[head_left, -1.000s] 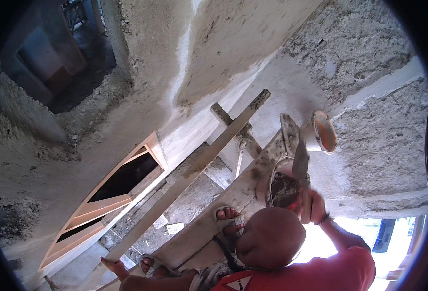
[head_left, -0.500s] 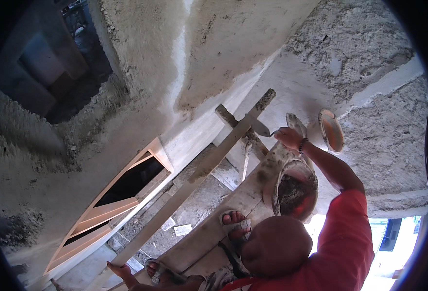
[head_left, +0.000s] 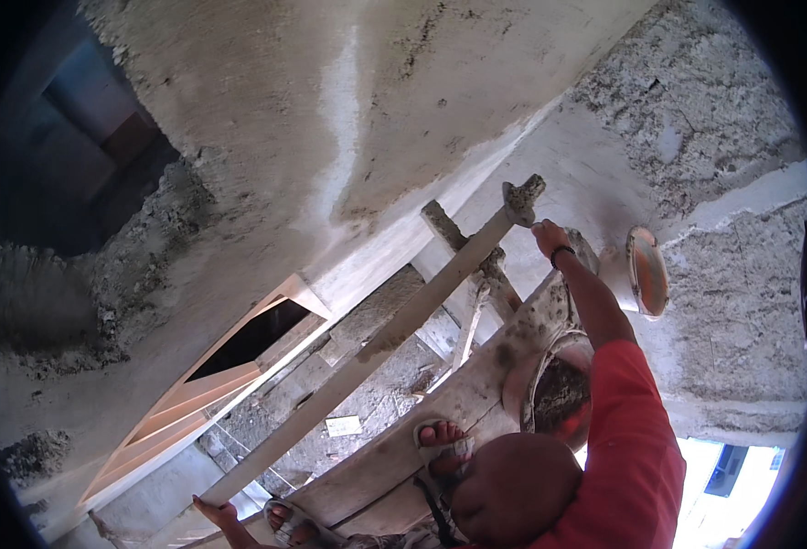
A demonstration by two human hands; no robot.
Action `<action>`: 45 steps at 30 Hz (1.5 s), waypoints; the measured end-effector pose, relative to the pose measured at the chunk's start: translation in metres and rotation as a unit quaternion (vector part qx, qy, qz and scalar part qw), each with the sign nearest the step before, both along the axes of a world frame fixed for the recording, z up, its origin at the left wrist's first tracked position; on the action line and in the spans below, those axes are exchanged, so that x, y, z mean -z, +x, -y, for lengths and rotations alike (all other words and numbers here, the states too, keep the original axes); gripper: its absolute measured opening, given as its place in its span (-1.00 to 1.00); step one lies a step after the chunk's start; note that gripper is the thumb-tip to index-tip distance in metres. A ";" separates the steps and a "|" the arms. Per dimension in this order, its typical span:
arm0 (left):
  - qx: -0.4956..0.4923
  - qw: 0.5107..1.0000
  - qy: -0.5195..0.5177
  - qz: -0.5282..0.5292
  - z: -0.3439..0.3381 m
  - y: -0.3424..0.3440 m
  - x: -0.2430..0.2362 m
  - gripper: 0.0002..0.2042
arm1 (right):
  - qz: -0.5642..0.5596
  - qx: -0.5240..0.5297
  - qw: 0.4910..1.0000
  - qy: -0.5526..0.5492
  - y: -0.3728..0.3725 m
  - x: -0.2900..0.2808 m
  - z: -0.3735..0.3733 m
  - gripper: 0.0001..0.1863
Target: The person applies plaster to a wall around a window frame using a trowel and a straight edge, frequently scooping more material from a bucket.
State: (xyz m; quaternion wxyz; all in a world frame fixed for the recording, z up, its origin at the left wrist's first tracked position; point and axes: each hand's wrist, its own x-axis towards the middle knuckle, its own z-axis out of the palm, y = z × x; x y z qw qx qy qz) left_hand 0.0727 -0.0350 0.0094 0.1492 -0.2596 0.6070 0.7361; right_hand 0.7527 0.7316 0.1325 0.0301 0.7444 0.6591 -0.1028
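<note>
A long wooden straightedge board slants from lower left to upper right. My left hand is closed round its lower end. With my right hand I grip a trowel, its handle mostly hidden in my fist. The trowel's blade lies across the board near its upper end, where a lump of grey mortar clings beyond the blade. Below the blade the board looks mostly bare. Partly behind my right arm stands a bucket with grey mortar inside.
My sandalled feet rest on wooden planks. A mortar-crusted crosspiece passes behind the board. Another round container sits by the rough wall. A wood-framed opening is in the left wall; debris covers the floor below.
My right hand and the trowel have moved up along the board to near its far end. The part just passed now shows less mortar. My left hand keeps its hold.
</note>
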 end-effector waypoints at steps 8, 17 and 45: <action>0.034 0.985 -0.150 -0.079 0.008 -0.003 0.014 -0.56 | 0.041 0.005 0.994 0.097 0.007 -0.025 0.020 -0.60; -0.031 0.999 -0.006 0.012 -0.024 0.011 -0.020 -0.49 | -0.386 0.020 0.922 0.031 0.045 -0.175 0.207 -0.75; 0.142 0.930 -0.277 -0.197 0.016 -0.005 0.026 -0.45 | -0.108 -0.120 0.987 0.000 0.036 -0.014 0.021 -0.68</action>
